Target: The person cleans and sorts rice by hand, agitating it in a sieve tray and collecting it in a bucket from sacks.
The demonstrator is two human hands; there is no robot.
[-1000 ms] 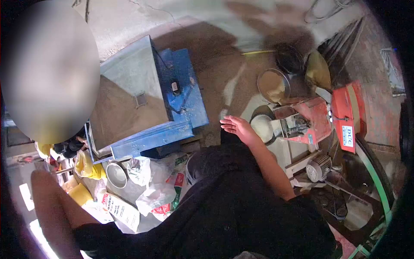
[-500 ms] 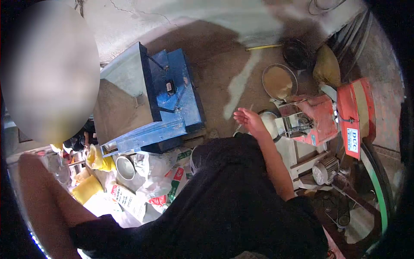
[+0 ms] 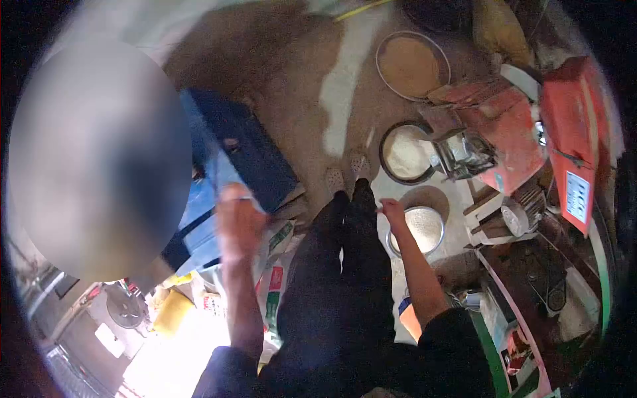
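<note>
Looking straight down here. The blue machine [image 3: 249, 159] is taking up the left side of the floor, and the red machine [image 3: 514, 129] is sitting opposite on the right, so the person is standing in the gap between them with both in arm's reach. Printed sacks [image 3: 277, 275] are lying bunched at the foot of the blue one, just beside the person's left leg, probably so they're handy there.

Up top, a round sieve [image 3: 411, 65] is lying flat on the ground, well apart from the feet. A dark basin [image 3: 405, 154] of white powder is sitting tucked right under the red machine's outlet, which I'm guessing is so it's catching whatever's coming out.

The steel bowl [image 3: 424, 230] is resting on the floor just beside the right leg, near that basin. The right hand [image 3: 393, 212] is hanging over its near rim, fingers half curled; can't tell if it's pinching anything. The left hand [image 3: 237, 222] is raised in front of the blue machine, too smeared to say how its fingers are sitting, though nothing is showing in it.
</note>
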